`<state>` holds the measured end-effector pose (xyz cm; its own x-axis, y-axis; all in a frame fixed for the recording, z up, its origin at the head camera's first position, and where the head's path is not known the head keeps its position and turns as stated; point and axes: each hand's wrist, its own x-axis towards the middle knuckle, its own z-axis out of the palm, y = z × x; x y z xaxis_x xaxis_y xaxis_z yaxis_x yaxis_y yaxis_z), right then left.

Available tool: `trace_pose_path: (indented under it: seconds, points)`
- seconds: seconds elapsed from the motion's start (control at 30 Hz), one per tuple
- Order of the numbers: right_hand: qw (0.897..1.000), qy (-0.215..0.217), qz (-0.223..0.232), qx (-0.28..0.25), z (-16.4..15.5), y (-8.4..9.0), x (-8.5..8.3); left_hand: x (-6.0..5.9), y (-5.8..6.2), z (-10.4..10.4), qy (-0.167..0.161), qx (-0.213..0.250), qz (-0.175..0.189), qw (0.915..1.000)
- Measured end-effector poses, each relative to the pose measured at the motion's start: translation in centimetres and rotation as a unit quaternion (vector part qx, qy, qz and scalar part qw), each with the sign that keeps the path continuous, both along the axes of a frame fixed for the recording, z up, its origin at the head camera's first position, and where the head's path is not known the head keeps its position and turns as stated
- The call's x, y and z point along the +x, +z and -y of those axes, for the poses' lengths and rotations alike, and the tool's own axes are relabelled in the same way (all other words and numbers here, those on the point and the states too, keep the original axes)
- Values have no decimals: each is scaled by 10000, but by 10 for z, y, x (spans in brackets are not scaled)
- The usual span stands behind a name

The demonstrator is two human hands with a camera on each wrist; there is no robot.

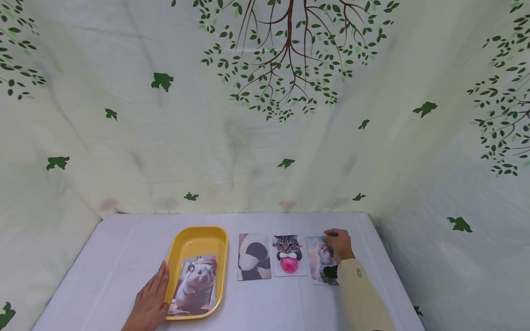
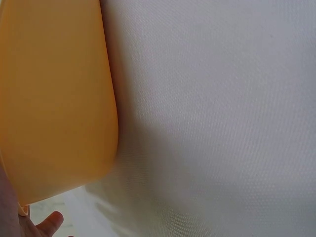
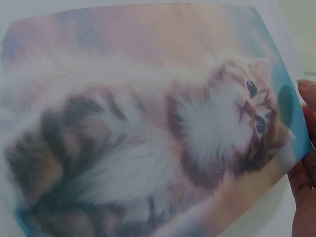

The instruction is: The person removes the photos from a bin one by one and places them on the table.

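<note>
- Kitten photo lies on the white table, far right of a row of three pics, near the table's right edge.
- Right hand sits at the photo's far right corner; fingers curled down onto that corner, fingertips at the paper's edge in the right wrist view. Looks like a pinch on the corner, but whether the thumb is under the paper can't be told.
- In the right wrist view the photo fills the frame & its near edge looks raised off the table.
- Cream sleeve covers the right forearm, crossing the photo's near right part.
- Left hand lies flat on the table, fingers straight & together, pressed against the left outer wall of the yellow tray; holds nothing.
- Left wrist view: tray wall close up, tablecloth beside it, one fingertip at the bottom.
- Hamster photo lies inside the tray, at its near end.
- Panda photo just right of the tray; cat photo w/ pink ball between panda & kitten pics.
- Leaf-print cloth hangs behind & at both sides.
</note>
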<state>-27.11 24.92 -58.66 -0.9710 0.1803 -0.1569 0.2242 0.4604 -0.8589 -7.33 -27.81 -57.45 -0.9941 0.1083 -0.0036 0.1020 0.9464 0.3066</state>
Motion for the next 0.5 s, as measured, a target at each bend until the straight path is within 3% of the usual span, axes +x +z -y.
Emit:
trace_pose_path:
  seconds: [0.27, 0.5]
  points:
    - [9988, 136, -233, 401, 12, 2, 0, 1, -2, 0, -16, -4, -50, 10000]
    - [9928, 689, -940, 268, 67, 15, 9, 1, -2, -1, 26, -41, -48, 10000]
